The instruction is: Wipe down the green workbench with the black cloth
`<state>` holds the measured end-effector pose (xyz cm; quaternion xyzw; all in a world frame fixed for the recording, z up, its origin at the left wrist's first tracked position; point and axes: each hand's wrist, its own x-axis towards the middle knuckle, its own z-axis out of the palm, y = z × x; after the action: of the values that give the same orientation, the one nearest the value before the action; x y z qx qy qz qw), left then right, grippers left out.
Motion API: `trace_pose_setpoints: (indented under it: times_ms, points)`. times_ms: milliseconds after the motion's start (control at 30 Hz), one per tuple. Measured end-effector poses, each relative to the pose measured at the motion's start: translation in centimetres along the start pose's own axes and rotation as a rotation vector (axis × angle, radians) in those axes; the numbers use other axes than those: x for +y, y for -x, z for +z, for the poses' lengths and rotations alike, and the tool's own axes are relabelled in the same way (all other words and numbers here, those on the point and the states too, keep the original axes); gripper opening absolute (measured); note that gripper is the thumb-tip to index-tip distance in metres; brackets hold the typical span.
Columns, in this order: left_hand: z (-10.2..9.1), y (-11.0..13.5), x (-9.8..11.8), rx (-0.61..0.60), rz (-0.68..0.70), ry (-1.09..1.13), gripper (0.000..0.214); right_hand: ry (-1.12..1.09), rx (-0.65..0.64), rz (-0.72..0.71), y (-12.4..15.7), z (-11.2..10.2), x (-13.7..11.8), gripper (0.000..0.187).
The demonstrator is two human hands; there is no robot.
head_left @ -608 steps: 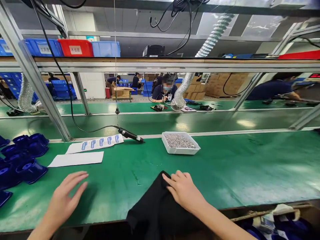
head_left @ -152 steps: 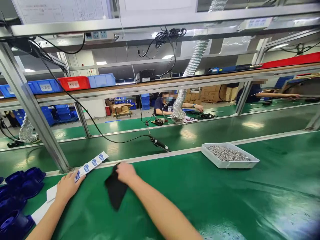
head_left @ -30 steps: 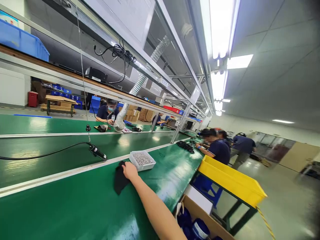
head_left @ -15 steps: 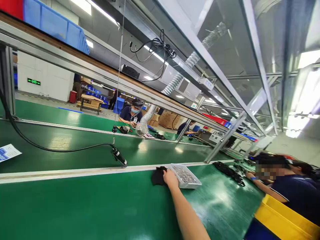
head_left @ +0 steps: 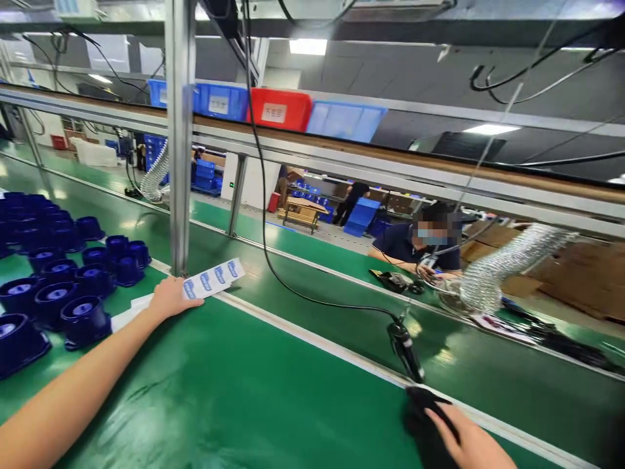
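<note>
Now the view faces left along a green bench (head_left: 254, 397), where half a second ago it looked right toward a white tray of screws and a yellow bin; neither shows any more. The steel post (head_left: 180, 137) standing on the bench serves as landmark.

Just right of the post's foot, the left hand (head_left: 170, 298) lies flat on the bench with fingers loosely spread, closed on nothing. Its fingertips touch a white strip of blue-printed labels (head_left: 213, 279) that runs from the hand toward the post's right side. White paper (head_left: 129, 312) lies under the wrist. This hand was out of sight in the frames just before; five seconds ago it rested on the same strip.

Far right of the post, at the picture's bottom edge, the right hand (head_left: 471, 443) presses down on a black cloth (head_left: 422, 417), fingers over its top; whether they pinch it cannot be told. The cloth lies against the pale rail (head_left: 312, 342) that edges the bench, as it did half a second ago, with the hand on it then too.

Just beyond the cloth, a black electric screwdriver (head_left: 404, 345) hangs tip-down from a cable (head_left: 263, 221) that loops up past the post's right side.

Left of the post, many dark blue plastic housings (head_left: 63, 273) crowd the bench. Above it, blue and red bins (head_left: 266, 107) sit on a shelf. Beyond the belt, right of the post, a person in dark blue (head_left: 415, 244) works beside a silver duct hose (head_left: 508, 264).
</note>
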<state>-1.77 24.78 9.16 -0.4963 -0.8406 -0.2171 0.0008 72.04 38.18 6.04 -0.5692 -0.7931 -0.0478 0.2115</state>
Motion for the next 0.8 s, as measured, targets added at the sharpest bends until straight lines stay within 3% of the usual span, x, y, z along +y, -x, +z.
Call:
trace_pose_setpoints:
  times_ms: [100,233,333,467,667,733,800]
  points:
    - [-0.2,0.2,0.7,0.022,0.023,0.064,0.084,-0.011,-0.115,-0.019,-2.4,1.6,-8.9,0.064]
    - [-1.9,0.5,0.7,0.126,0.020,0.211,0.069,-0.018,-0.175,-0.105,-5.6,2.5,-18.9,0.068]
    - [-4.0,-0.1,-0.2,0.231,-0.063,0.416,0.065,-0.052,-0.257,-0.287,-6.8,4.4,-26.8,0.064]
    - [-6.9,-0.6,-1.5,0.316,-0.121,0.781,0.066,-0.083,-0.337,-0.531,-8.1,8.0,-40.2,0.049]
    - [-9.6,0.3,-2.7,0.253,-0.069,1.237,0.066,-0.124,-0.334,-0.620,-13.0,12.4,-61.0,0.032]
    - [-10.3,0.4,-3.3,0.193,-0.037,1.380,0.067,-0.143,-0.343,-0.658,-13.0,12.7,-66.5,0.033]
    - [-11.4,0.4,-4.2,0.116,-0.010,1.521,0.068,-0.178,-0.377,-0.767,-10.9,12.3,-70.1,0.030]
